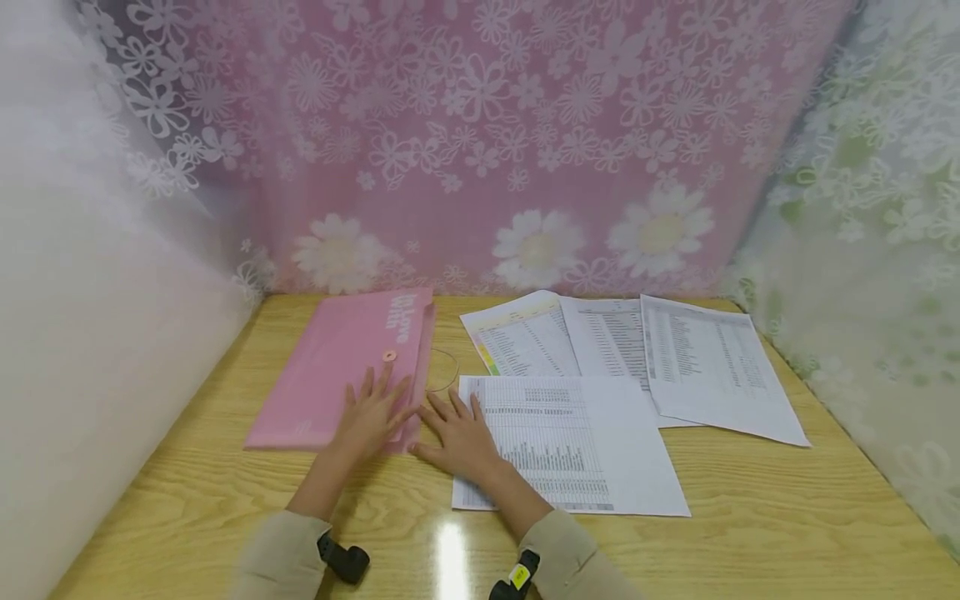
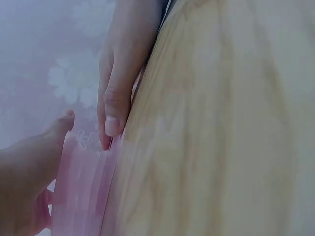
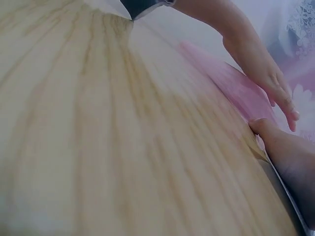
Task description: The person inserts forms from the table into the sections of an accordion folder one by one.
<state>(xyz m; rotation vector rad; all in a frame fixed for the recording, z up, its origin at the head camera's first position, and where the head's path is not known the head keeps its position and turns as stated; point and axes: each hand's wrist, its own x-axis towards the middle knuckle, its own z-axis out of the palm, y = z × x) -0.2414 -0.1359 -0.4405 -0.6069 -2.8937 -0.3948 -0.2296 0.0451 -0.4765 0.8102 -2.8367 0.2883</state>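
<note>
A pink translucent document folder (image 1: 322, 367) with white lettering and a round button (image 1: 389, 356) lies on the left of the table. My left hand (image 1: 369, 423) rests on its lower right part, fingers spread. In the left wrist view, the folder's layered edge (image 2: 81, 191) shows beside the left thumb. Just to the right, my right hand (image 1: 461, 442) lies with spread fingers over the left edge of a printed sheet (image 1: 637, 458). Its thumb reaches to the folder's right edge, where the right wrist view shows the thumb tip (image 3: 256, 125) touching or nearly touching the folder.
Behind the front sheet, three more printed pages overlap: a colour-marked one (image 1: 521, 337), a middle one (image 1: 607, 333) and a right one (image 1: 720, 367). A thin cord (image 1: 457, 367) loops between folder and papers. Flowered cloth (image 1: 480, 150) hangs behind the wooden table (image 1: 750, 533).
</note>
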